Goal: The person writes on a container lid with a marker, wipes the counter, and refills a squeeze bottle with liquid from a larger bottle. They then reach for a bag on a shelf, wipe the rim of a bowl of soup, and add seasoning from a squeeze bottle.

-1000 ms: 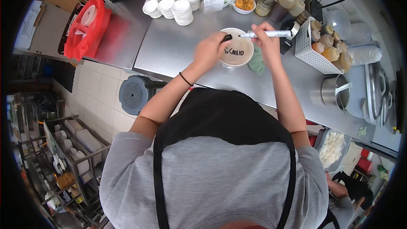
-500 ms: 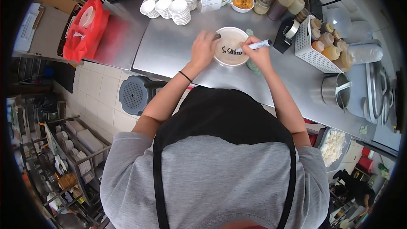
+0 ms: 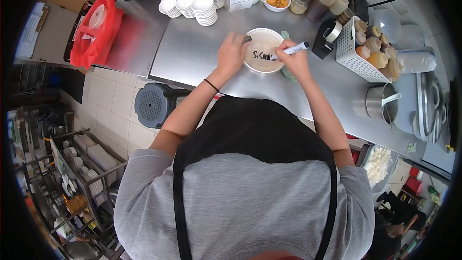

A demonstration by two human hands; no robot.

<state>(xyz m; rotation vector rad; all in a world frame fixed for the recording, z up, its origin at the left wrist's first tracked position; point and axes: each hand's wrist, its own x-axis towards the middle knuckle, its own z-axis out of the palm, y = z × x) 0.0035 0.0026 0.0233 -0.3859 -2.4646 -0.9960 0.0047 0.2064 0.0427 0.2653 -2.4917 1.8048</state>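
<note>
Head view: I find the tub (image 3: 260, 43) on the worktop (image 3: 192, 50), directly in front of me and between my hands, its pale top upward so that the black lettering (image 3: 261, 55) faces me. It sits within easy reach of both arms, which I judge to be the reason for its position.

My right hand (image 3: 294, 63) is closed in a pinch on the marker (image 3: 292, 50), thumb and fingers near the writing end, at the tub's right side. The barrel slants up and outward, with the tip down at the end of the lettering; the low grip should give close control. Whether the tip touches the surface, I cannot tell.

My left hand (image 3: 231, 55) is partly curled beside the tub's left rim, with the small dark cap (image 3: 247, 39) pinched at the fingertips. Held there, it is off the writing surface and unlikely to roll away. I cannot tell whether these fingers also touch the rim.

A green cloth (image 3: 289, 74) lies just beside the tub, partly under my right hand. Beyond it to the right stand the tape dispenser (image 3: 325, 43) and a white basket (image 3: 360, 62), which keeps its bottles (image 3: 373, 44) grouped. Stacked cups (image 3: 204, 12) stand farther off, towards the left, leaving elbow room.
</note>
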